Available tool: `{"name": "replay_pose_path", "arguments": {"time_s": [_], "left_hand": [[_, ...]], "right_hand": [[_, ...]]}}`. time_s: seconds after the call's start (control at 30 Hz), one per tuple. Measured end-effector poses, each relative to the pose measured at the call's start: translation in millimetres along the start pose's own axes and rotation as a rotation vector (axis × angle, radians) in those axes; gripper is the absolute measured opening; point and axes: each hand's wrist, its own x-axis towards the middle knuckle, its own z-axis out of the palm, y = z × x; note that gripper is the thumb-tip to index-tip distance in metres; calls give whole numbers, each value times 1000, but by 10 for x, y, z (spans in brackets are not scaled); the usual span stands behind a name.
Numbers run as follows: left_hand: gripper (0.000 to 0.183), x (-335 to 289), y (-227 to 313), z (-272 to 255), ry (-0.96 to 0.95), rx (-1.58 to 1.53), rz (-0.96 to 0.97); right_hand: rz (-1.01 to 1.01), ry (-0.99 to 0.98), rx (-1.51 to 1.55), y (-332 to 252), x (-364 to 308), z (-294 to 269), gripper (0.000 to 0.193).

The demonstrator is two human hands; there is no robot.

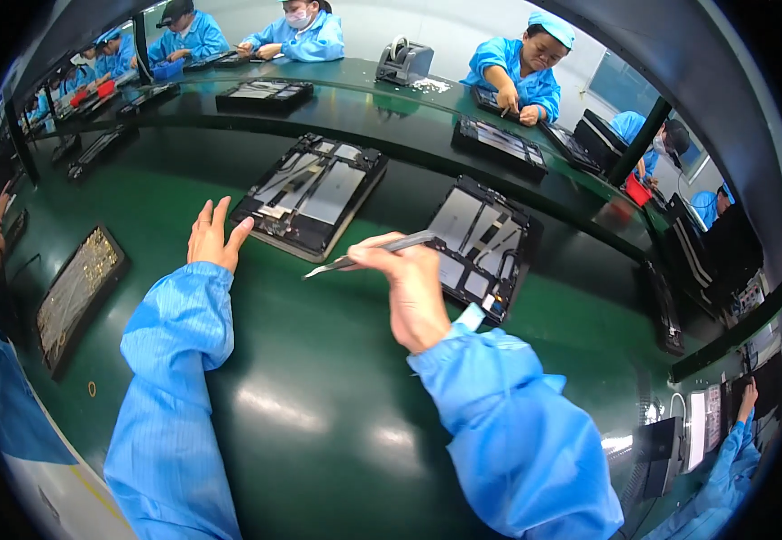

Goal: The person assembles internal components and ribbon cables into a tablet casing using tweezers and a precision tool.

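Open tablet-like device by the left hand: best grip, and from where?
Probably the rims of its two long sides: left hand from the left, right hand from the right. The tablet-like device lies flat, its inner parts exposed on top, so avoid pressing its middle. The right hand holds tweezers; better set those down first.

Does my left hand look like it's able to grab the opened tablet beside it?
Probably yes: the left hand looks empty and open right beside the opened tablet, and I see nothing lying between them.
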Motion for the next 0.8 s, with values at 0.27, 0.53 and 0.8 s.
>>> {"name": "replay_pose_path", "arguments": {"time_s": [0.27,0.53,0.8], "left_hand": [[51,281,-165,237,-116,-433,-112],[57,-153,393,-33,-30,-194,215],[49,-793,889,-858,188,-5,463]], "right_hand": [[123,-86,129,461,280,78,10],[-6,-73,264,106,251,-129,8],[-4,-208,242,-760,-284,-198,10]]}}
